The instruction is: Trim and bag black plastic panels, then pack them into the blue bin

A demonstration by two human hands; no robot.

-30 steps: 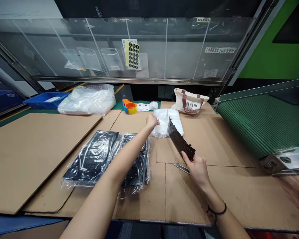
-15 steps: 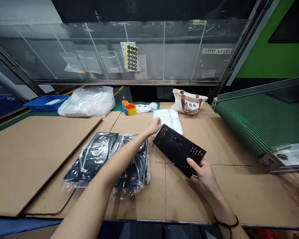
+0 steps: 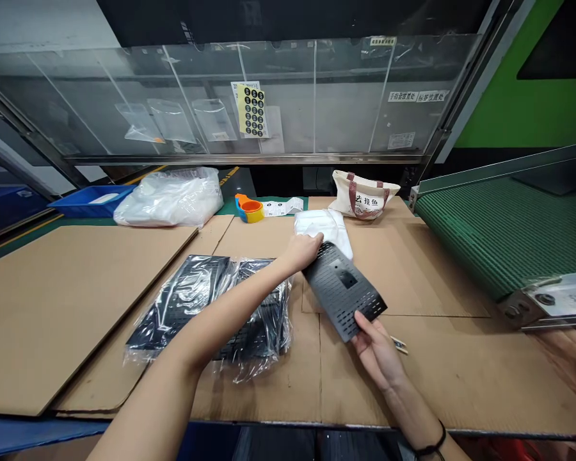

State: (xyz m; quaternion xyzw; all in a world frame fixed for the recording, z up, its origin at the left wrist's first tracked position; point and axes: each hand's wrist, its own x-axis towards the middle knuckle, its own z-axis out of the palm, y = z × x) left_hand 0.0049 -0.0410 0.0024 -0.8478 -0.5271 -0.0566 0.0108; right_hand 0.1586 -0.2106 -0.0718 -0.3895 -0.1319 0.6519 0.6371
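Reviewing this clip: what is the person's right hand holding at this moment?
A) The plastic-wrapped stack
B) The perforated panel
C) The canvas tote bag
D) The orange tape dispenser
B: the right hand grips the lower end of the perforated panel, its thumb on the panel's face.

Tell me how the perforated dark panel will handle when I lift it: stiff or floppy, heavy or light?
The perforated dark panel is likely stiff: it spans between the left hand and right hand without visible sagging. Its thin edge and many slots suggest it is fairly light for its size. Its flat face may slide easily.
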